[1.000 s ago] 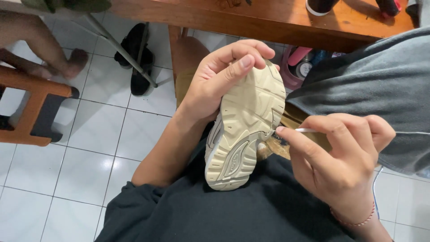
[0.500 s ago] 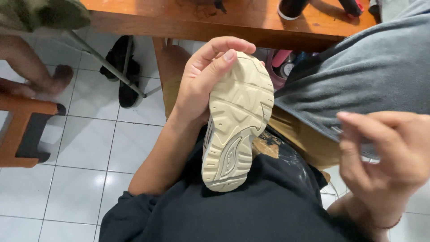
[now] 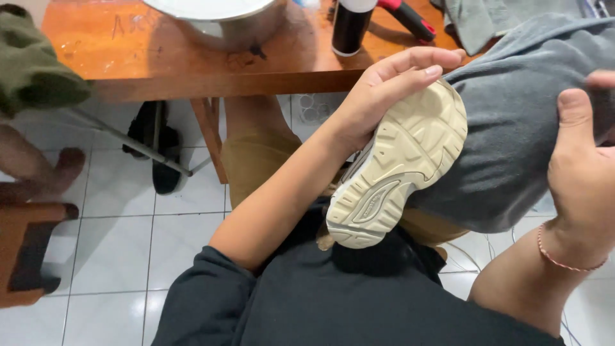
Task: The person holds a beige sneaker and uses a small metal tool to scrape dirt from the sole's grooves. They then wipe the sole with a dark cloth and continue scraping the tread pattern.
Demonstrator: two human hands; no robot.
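Left hand (image 3: 378,96) is wrapped around the toe of a cream sneaker (image 3: 397,170), sole turned up, heel hanging toward the lap. Right hand (image 3: 580,173) grips a grey cloth (image 3: 519,128) just beside it, touching the shoe's far edge. That shoe looks light, its ridged rubber sole stiff and grippy; the toe or midfoot seems the firmest hold.

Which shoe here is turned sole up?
The cream sneaker in the left hand, tread facing the camera; the black shoe sits on the tiled floor.
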